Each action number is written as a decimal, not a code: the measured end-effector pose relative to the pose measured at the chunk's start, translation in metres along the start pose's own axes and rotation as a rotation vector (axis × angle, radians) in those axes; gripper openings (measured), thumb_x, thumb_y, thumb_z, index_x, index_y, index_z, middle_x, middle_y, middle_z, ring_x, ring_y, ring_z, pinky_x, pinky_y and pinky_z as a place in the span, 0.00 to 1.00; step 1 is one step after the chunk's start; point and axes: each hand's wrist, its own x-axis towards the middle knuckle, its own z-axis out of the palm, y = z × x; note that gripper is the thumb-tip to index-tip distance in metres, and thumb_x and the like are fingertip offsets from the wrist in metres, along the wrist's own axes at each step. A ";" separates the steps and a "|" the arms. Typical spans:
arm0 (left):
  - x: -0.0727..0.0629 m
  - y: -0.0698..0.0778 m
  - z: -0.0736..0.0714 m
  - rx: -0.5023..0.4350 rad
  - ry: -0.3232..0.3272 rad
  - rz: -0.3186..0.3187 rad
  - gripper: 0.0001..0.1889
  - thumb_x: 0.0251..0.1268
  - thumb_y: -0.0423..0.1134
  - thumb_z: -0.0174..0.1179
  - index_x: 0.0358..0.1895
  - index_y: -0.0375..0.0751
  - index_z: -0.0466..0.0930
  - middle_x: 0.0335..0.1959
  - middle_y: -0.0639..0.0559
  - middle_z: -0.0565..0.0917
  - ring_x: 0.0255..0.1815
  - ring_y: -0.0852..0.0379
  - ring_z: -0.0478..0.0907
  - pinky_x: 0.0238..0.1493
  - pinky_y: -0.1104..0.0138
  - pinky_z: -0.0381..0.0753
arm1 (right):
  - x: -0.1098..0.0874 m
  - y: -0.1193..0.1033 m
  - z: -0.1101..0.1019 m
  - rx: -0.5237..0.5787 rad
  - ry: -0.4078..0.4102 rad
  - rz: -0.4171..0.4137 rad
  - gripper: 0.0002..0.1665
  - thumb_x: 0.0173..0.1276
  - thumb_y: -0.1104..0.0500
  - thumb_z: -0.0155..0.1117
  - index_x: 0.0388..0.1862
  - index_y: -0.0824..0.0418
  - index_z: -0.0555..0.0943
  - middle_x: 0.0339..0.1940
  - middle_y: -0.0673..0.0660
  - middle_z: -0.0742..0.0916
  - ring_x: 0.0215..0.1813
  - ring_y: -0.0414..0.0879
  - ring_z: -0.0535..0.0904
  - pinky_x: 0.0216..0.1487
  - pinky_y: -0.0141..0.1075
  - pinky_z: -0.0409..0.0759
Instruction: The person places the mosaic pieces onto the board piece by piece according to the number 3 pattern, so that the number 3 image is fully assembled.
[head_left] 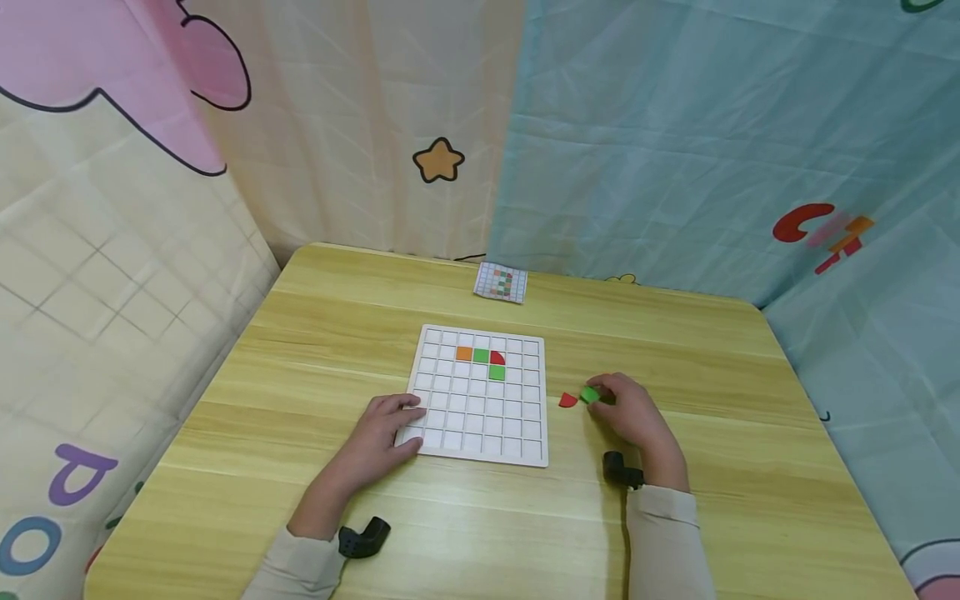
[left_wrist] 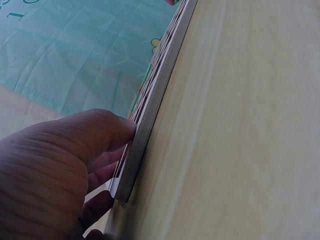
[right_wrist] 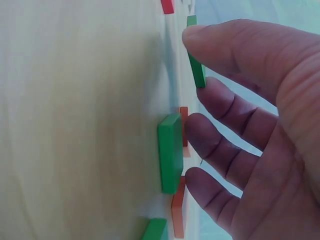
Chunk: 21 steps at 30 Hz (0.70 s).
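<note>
A white grid board (head_left: 517, 450) lies on the table. On it sit an orange square tile (head_left: 464, 354), a green square tile (head_left: 481, 356), a red quarter-circle tile (head_left: 497, 358) and, below that, another green tile (head_left: 497, 372). My left hand (head_left: 382, 437) rests at the board's near left corner, its thumb (left_wrist: 117, 127) touching the edge. Right of the board, my right hand (head_left: 630, 412) pinches a green tile (right_wrist: 196, 60) between thumb and index finger, above the tabletop. A loose red quarter-circle tile (head_left: 567, 400) lies just left of it.
In the right wrist view, more green (right_wrist: 170, 155) and orange (right_wrist: 178, 207) tiles lie on the table near the fingers; the hand hides them in the head view. A printed pattern card (head_left: 500, 282) lies at the table's back edge. Curtains (head_left: 637, 150) hang behind the table.
</note>
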 end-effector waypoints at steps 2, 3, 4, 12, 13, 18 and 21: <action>0.000 0.000 0.000 0.000 0.001 0.000 0.22 0.59 0.36 0.69 0.57 0.33 0.82 0.61 0.45 0.77 0.64 0.42 0.66 0.64 0.48 0.67 | 0.000 -0.002 0.000 0.012 0.007 0.001 0.18 0.66 0.66 0.66 0.55 0.67 0.81 0.46 0.61 0.82 0.47 0.55 0.77 0.53 0.53 0.75; 0.000 0.000 0.000 0.000 0.001 0.001 0.22 0.59 0.36 0.69 0.57 0.33 0.82 0.61 0.45 0.77 0.64 0.42 0.66 0.64 0.48 0.67 | 0.000 -0.002 0.000 0.019 0.010 -0.003 0.18 0.66 0.66 0.66 0.55 0.66 0.81 0.46 0.61 0.82 0.47 0.55 0.77 0.53 0.53 0.75; 0.000 0.000 0.000 0.000 0.000 0.001 0.22 0.59 0.36 0.69 0.57 0.33 0.82 0.61 0.45 0.77 0.64 0.42 0.66 0.64 0.48 0.67 | 0.001 -0.003 0.000 0.025 0.014 -0.010 0.18 0.66 0.66 0.66 0.55 0.66 0.81 0.46 0.61 0.82 0.47 0.55 0.77 0.53 0.52 0.75; 0.000 -0.001 0.000 0.002 0.003 0.007 0.22 0.59 0.36 0.68 0.57 0.33 0.82 0.61 0.45 0.77 0.64 0.42 0.66 0.63 0.48 0.67 | 0.007 -0.016 0.007 0.081 0.024 -0.059 0.19 0.66 0.67 0.65 0.56 0.67 0.81 0.45 0.60 0.82 0.46 0.54 0.78 0.51 0.50 0.77; 0.001 0.000 0.000 0.004 0.003 0.007 0.22 0.59 0.37 0.68 0.57 0.33 0.82 0.61 0.45 0.77 0.64 0.42 0.66 0.64 0.48 0.67 | 0.009 -0.019 0.009 0.082 0.020 -0.064 0.19 0.66 0.67 0.64 0.56 0.67 0.81 0.45 0.60 0.82 0.46 0.54 0.78 0.50 0.49 0.77; 0.001 0.001 -0.001 -0.002 -0.006 -0.014 0.22 0.59 0.37 0.69 0.57 0.34 0.82 0.61 0.45 0.77 0.64 0.42 0.65 0.64 0.49 0.67 | 0.017 -0.036 0.020 0.064 -0.017 -0.090 0.18 0.66 0.66 0.65 0.56 0.64 0.82 0.45 0.57 0.81 0.46 0.51 0.78 0.50 0.47 0.78; 0.000 0.001 -0.001 -0.010 -0.016 -0.028 0.22 0.59 0.37 0.69 0.57 0.34 0.82 0.62 0.45 0.76 0.65 0.42 0.65 0.64 0.49 0.67 | 0.020 -0.045 0.028 0.064 -0.047 -0.083 0.18 0.66 0.66 0.66 0.56 0.62 0.83 0.46 0.55 0.81 0.46 0.49 0.77 0.51 0.46 0.78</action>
